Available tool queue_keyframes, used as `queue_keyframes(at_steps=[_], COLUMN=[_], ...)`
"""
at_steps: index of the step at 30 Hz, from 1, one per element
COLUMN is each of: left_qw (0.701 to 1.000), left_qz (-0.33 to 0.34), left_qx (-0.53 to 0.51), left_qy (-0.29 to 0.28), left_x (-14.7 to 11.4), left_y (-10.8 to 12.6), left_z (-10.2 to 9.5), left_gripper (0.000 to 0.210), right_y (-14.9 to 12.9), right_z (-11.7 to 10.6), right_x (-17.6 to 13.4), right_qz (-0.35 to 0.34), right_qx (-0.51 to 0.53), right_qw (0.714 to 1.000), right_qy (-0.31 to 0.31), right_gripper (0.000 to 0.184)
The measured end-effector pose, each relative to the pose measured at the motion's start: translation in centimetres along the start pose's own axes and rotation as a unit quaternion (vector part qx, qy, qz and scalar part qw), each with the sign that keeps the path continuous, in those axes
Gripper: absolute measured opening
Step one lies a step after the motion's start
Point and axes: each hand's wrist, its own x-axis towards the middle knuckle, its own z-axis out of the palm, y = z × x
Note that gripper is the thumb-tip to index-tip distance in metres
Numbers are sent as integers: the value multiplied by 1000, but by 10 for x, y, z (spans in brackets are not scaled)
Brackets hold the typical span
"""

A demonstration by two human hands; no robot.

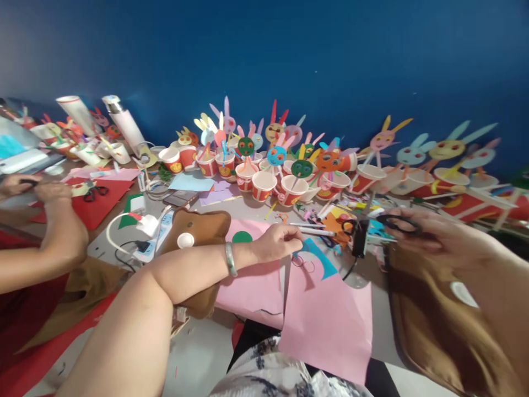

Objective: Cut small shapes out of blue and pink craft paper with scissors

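Observation:
My left hand (279,242), with a bracelet at the wrist, reaches over the pink paper with its fingers pinched together. What it holds, if anything, cannot be made out. Just below its fingertips lies a blue paper piece (326,264) with a curved cut edge, and thin dark loops show over the pink beside it. At the right, my right hand (430,231) grips scissors (399,223) by their black handle rings. A large pink paper sheet (330,325) hangs over the table's front edge. A green paper circle (242,237) rests on another pink sheet (252,286).
Paper cups (264,186) with paper rabbit faces line the blue wall. A brown bear-shaped cushion (194,226) and power strip (159,237) lie left, a brown bag (438,303) right. Coloured scraps (339,226) crowd the middle. A co-worker's hands (52,190) work at far left near scissors.

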Motion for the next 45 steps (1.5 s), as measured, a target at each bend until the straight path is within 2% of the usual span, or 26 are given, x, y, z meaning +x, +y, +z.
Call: queue_keyframes(at_steps=[2, 4, 7, 10, 12, 15, 18, 24, 32, 39, 42, 45], left_qw=[998, 991, 977, 956, 940, 911, 881, 861, 843, 835, 837, 839], left_qz=[-21, -35, -10, 35, 80, 166, 212, 222, 230, 236, 223, 208], left_qx=[-2, 18, 66, 113, 153, 225, 288, 333, 360, 369, 374, 379], left_qy=[-65, -131, -201, -267, -294, -304, -309, -314, -328, -333, -330, -329], left_x=[-1, -2, -5, -7, -7, -5, -4, -8, -10, -10, -11, -12], left_y=[-2, -4, -7, -8, -9, -12, -14, -6, 0, 3, 5, 7], left_z=[0, 1, 1, 1, 2, 4, 5, 6, 5, 6, 6, 6], left_gripper=[9, 8, 10, 9, 12, 17, 14, 12, 14, 14, 14, 16], right_y=[2, 3, 6, 11, 16, 24, 28, 27, 34, 16, 12, 13], right_z=[0, -3, -8, -11, -11, -10, -8, 2, 20, 18, 17, 17], right_x=[-2, -2, 0, 2, 4, 6, 7, 4, 0, -4, 0, 4], right_qz=[80, 109, 79, 94, 77, 63, 56, 45, 19, -19, -14, -41], right_qx=[106, 158, 221, 223, 233, 243, 247, 239, 231, 248, 235, 243], right_qw=[990, 979, 971, 968, 968, 967, 966, 969, 972, 968, 971, 969], right_qy=[-50, -63, -54, -69, -60, -52, -44, -42, -36, -15, -29, -4], right_gripper=[39, 37, 34, 33, 32, 35, 38, 30, 40, 47, 48, 50])
